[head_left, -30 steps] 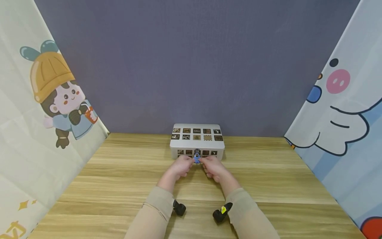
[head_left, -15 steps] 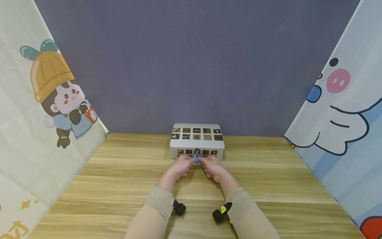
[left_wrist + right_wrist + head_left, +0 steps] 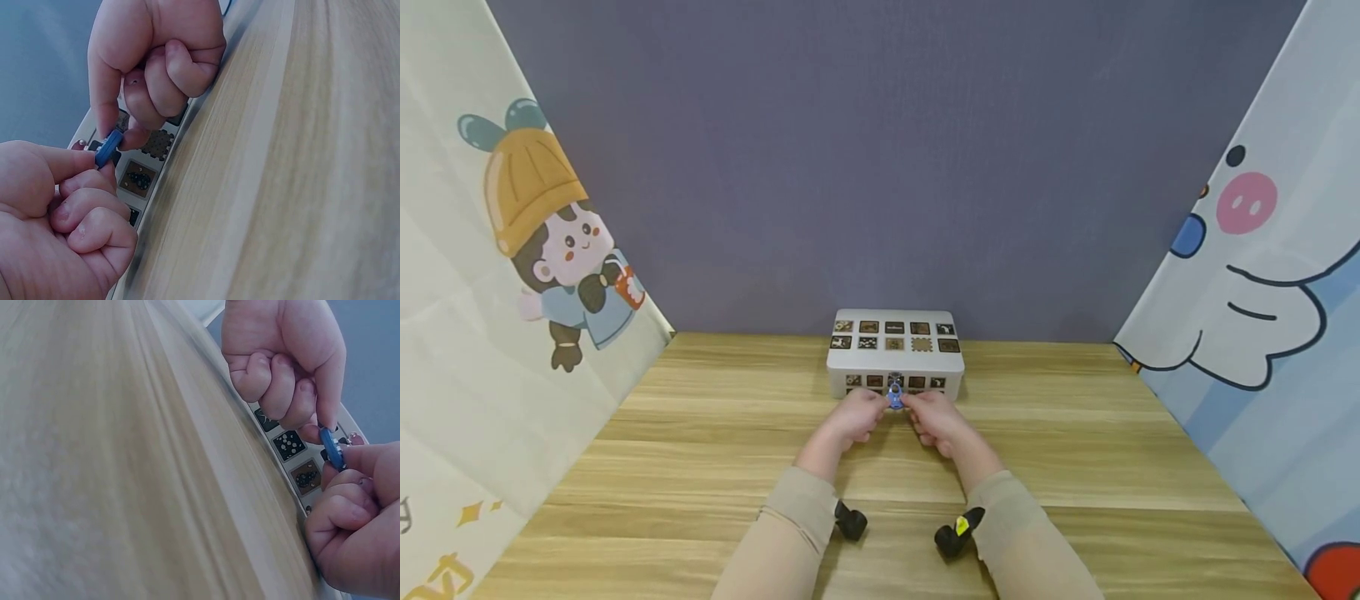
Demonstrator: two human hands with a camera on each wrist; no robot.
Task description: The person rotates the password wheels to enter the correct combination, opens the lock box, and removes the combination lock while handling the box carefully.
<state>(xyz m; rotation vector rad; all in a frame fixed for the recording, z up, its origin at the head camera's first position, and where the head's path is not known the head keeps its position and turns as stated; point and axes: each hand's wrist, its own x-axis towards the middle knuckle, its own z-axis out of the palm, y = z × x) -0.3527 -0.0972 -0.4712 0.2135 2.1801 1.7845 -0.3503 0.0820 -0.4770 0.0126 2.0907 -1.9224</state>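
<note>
In the head view a blue padlock (image 3: 896, 397) sits at the front middle of a white box (image 3: 895, 361) printed with small dark pictures, right below its metal clasp (image 3: 895, 379). My left hand (image 3: 858, 417) pinches the padlock's left edge between thumb and forefinger. From the opposite edge my right hand (image 3: 934, 418) pinches it the same way. Seen edge-on in the left wrist view, the blue body (image 3: 109, 149) lies between both pairs of fingertips, the other fingers curled in. Small metal bits show on the padlock (image 3: 334, 449) in the right wrist view.
The box stands on a wood-grain table (image 3: 700, 467), close to a grey-blue back panel (image 3: 887, 167). Cartoon-printed cloths hang at left (image 3: 460, 333) and right (image 3: 1285, 317). A small black camera is worn at each wrist.
Both hands keep their pinch on the padlock at the box front. The padlock's tilt shifts very slightly; the side cloths sway a little.
</note>
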